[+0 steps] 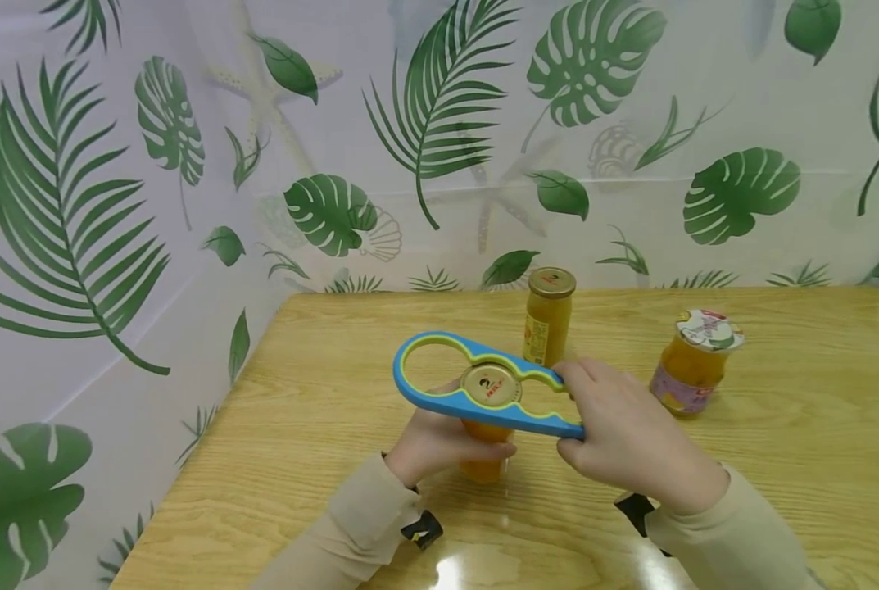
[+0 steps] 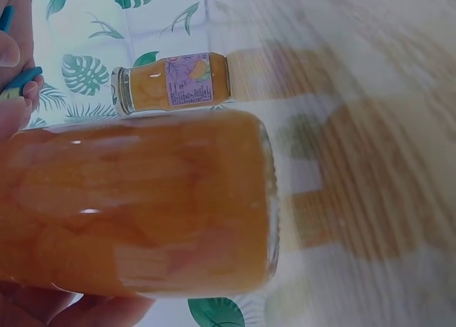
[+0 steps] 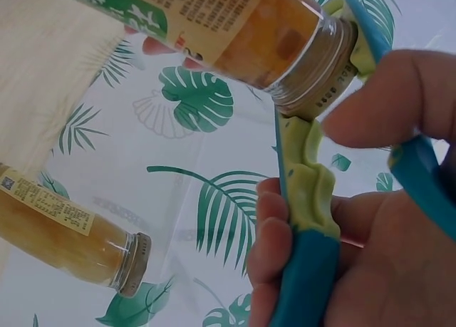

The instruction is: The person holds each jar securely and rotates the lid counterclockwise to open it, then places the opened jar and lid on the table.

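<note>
My left hand (image 1: 439,442) grips a glass jar of orange fruit (image 2: 142,206), held upright with its gold lid (image 1: 491,384) facing up. Around that lid sits a blue and yellow-green jar opener (image 1: 433,400), the lid in one of its middle openings. My right hand (image 1: 631,426) holds the opener's right end, fingers curled around the side arm and the thumb (image 3: 377,106) close to the lid in the right wrist view. The large round opening of the opener extends to the left, above my left hand.
Behind the opener stands a taller jar with yellow contents (image 1: 548,315) and a gold lid. To the right is a jar with a purple label (image 1: 686,381) and a white patterned top. All are on a wood-grain table (image 1: 336,344), backed by a leaf-print cloth (image 1: 454,229).
</note>
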### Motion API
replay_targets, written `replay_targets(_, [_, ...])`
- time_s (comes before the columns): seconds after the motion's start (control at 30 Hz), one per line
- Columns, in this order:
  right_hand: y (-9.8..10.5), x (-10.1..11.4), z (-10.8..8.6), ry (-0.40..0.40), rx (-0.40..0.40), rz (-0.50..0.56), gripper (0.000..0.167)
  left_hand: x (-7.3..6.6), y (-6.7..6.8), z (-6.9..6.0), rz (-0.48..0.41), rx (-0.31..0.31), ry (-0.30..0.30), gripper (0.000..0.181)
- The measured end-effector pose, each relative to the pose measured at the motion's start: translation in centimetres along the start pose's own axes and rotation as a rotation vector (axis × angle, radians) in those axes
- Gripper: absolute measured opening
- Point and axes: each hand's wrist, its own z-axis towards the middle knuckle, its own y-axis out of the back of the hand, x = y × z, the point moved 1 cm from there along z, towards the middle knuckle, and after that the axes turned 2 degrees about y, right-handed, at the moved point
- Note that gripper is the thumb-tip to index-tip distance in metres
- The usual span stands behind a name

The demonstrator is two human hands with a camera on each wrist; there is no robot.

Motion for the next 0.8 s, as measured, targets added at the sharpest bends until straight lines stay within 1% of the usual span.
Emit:
replay_targets(0.2, [0.1, 0.0, 0.1, -0.024, 0.017, 0.001, 0.047, 1.9, 0.0, 0.7, -0.022, 0.001, -0.012, 0.064])
replay_targets(0.27, [0.1, 0.0, 0.1, -0.03, 0.019, 0.001, 0.047, 2.3, -0.1, 0.7, -0.019, 0.002, -0.02, 0.064])
replay_targets(0.33, [0.1, 0.0, 0.1, -0.033, 0.014, 0.001, 0.046, 1.9, -0.1, 0.6, -0.014, 0.002, -0.028, 0.064])
replay_targets(0.4, [0.1, -0.1, 0.1, -0.024, 0.002, 0.002, 0.044, 1.3, -0.1, 0.3, 0.003, 0.007, -0.034, 0.063])
replay_targets(0.5, [0.2, -0.3, 0.0, -0.006, -0.016, 0.007, 0.043, 0.1, -0.2, -0.1, 0.022, 0.031, -0.026, 0.062])
replay_targets(0.6, [0.4, -0.4, 0.0, 0.012, -0.028, 0.013, 0.042, -0.5, -0.2, -0.3, 0.033, 0.057, -0.022, 0.063])
replay_targets(0.67, [0.5, -0.5, -0.1, 0.021, -0.03, 0.015, 0.042, -0.7, -0.3, -0.4, 0.057, 0.067, -0.045, 0.062])
replay_targets(0.8, [0.8, -0.8, -0.1, 0.044, -0.015, 0.018, 0.045, -1.0, -0.5, -0.5, 0.152, 0.086, -0.108, 0.06])
